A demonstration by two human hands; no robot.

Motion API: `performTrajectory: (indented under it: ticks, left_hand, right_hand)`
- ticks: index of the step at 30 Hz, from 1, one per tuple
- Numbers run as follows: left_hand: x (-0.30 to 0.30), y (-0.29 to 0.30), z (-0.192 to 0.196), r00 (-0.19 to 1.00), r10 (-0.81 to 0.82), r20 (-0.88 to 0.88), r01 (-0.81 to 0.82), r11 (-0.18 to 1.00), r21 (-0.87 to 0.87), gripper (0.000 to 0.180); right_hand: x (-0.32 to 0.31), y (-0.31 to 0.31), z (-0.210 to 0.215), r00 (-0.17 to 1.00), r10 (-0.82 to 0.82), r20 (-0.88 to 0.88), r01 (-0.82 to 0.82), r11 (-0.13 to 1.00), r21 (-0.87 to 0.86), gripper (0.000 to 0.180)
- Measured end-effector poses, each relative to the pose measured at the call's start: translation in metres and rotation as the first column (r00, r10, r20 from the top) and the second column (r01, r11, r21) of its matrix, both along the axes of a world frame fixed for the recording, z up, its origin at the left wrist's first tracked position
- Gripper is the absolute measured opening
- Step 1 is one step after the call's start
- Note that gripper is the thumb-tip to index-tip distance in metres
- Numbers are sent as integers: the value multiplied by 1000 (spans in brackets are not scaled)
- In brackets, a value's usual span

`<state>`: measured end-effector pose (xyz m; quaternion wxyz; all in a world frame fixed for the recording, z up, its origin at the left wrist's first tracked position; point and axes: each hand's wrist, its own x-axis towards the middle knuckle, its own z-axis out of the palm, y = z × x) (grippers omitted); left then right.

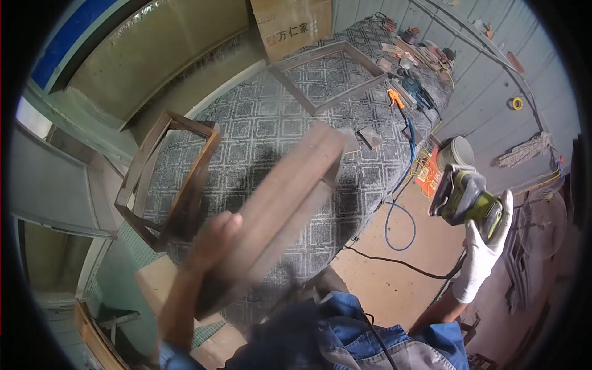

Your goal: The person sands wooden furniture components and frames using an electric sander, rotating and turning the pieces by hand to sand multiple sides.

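Observation:
My bare left hand (217, 239) is closed on the near end of a brown wooden frame (283, 182). The frame stands tilted above the patterned cloth, blurred by motion, with a broad side facing up. In my right hand (481, 262), which wears a white glove, is a green and black power sander (462, 200). I hold it off to the right, away from the frame, with its flat pad turned to the left. A black cord (401, 264) runs from near my right wrist toward the table's edge.
The table is covered with grey patterned cloth (246, 139). Wooden frames lie at the left (200, 166) and far side (314, 110). An orange air gun (395, 98) with a blue hose (412, 151), small tools and a bucket (457, 152) are on the right. Behind stands a cardboard box (293, 18).

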<state>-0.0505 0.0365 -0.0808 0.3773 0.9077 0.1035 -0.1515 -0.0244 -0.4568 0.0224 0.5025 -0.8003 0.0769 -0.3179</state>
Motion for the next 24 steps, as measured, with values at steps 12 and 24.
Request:
performTrajectory:
  ticks: [12, 24]
  left_hand:
    - [110, 78, -212, 950, 138, -280, -110, 987, 113, 80]
    - [-45, -135, -231, 959, -57, 276, 41, 997, 64, 56]
  right_hand:
    - [-19, -29, -144, 862, 117, -492, -47, 987, 153, 88]
    - [150, 95, -210, 707, 405, -580, -678, 621, -393, 77]
